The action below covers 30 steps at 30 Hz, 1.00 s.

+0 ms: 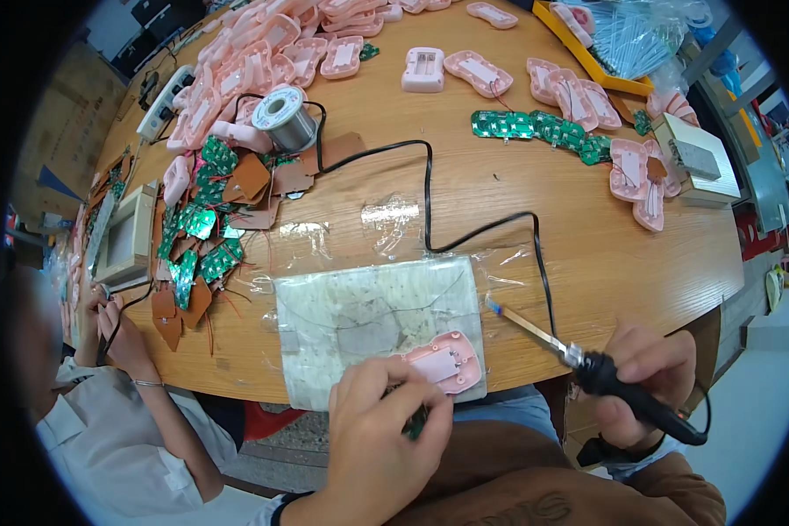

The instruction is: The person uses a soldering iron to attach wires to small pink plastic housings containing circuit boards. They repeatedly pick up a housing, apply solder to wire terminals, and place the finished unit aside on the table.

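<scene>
At near edge of bench (622, 267), pinched green board (417, 423) in left hand (381, 430), gripped soldering iron (598, 375) in right hand (660, 366); had pink shell (451, 365) open, apparently unfinished.

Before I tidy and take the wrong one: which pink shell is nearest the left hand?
The pink shell on the pale mat, beside the left hand; the other pink shells lie off the mat.

Table (486, 188)'s smooth wood with a bit of sheen. Shell (444, 361) looks like smooth, mostly matt plastic, while the iron (600, 373) is plastic at the back, metal up front. Mat (377, 320)'s kinda scuffed, boards (504, 124) are glossy, solder (295, 133)'s shiny metal.
</scene>
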{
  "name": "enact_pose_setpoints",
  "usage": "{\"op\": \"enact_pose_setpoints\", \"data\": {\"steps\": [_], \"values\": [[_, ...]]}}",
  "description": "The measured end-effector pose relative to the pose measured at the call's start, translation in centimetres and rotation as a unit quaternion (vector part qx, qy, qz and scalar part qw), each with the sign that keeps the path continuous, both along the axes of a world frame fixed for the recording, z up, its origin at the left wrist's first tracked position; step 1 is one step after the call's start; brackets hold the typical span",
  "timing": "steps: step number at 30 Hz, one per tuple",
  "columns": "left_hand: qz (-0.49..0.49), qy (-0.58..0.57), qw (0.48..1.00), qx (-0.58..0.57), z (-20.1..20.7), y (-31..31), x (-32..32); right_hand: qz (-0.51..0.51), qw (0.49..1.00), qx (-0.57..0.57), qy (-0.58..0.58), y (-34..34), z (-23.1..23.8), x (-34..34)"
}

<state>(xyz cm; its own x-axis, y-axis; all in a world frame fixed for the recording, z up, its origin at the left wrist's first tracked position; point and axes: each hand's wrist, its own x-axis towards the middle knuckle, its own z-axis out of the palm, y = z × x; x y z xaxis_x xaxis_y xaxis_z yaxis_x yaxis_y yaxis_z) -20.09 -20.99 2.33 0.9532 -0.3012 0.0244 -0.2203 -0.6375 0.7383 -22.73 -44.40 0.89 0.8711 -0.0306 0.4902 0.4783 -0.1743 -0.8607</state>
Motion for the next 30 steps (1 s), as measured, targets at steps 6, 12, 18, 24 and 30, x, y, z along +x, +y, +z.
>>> {"op": "enact_pose_setpoints", "data": {"steps": [6, 12, 18, 24, 30], "values": [[0.056, -0.020, 0.998, -0.012, -3.6, -1.7, 0.1, 0.082, 0.995, -0.048, 0.030, -1.4, -1.3, -1.2], [0.067, 0.001, 0.998, -0.004, -3.4, -1.8, 0.1, 0.121, 0.981, -0.139, 0.067, -1.3, -1.6, -0.8], [0.066, -0.004, 0.998, 0.008, -3.4, -1.9, 0.1, 0.145, 0.981, -0.127, 0.024, -0.6, -2.0, 0.0], [0.066, -0.006, 0.998, 0.008, -3.4, -1.9, 0.2, 0.134, 0.983, -0.128, 0.003, -1.4, -1.5, 0.4], [0.068, 0.002, 0.998, 0.003, -3.4, -2.0, 0.3, 0.117, 0.986, -0.120, 0.002, -1.4, -1.6, 0.5]]}}
